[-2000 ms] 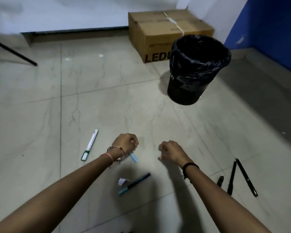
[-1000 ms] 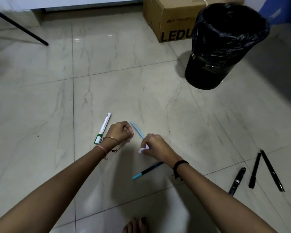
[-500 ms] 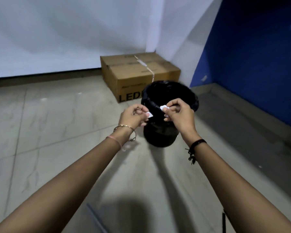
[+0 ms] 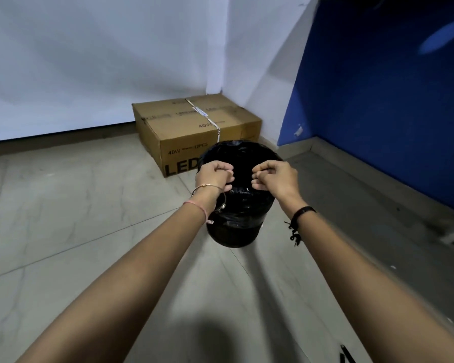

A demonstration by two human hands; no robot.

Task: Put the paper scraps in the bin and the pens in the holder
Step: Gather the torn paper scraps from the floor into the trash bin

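Left hand [image 4: 215,176]: centre of the frame, over the left part of the bin mouth. Fingers curled loosely toward the thumb; whether anything is pinched there cannot be told.

Right hand [image 4: 275,178]: centre, just right of the left hand, over the right part of the mouth. Same loose curl, thumb under the fingers. Contents likewise cannot be told.

Change: half a second ago each hand pinched a white paper scrap at the near rim. Now both hands are over the opening and no scrap shows. Judgement: the scraps have probably dropped in, so this part of the task is likely done or nearly so, with the pens still to do.

Bin [image 4: 233,226]: centre, directly below the hands, on the floor. Black liner folded over the rim. Stands upright, long axis vertical, mouth facing up toward the hands.

Box [image 4: 194,127]: cardboard, upper centre, just behind the bin, against the wall.

Pen [image 4: 347,356]: a dark tip at the bottom edge, right of centre, on the floor. It runs up and left; too little shows to say more.

Holder: not in view.
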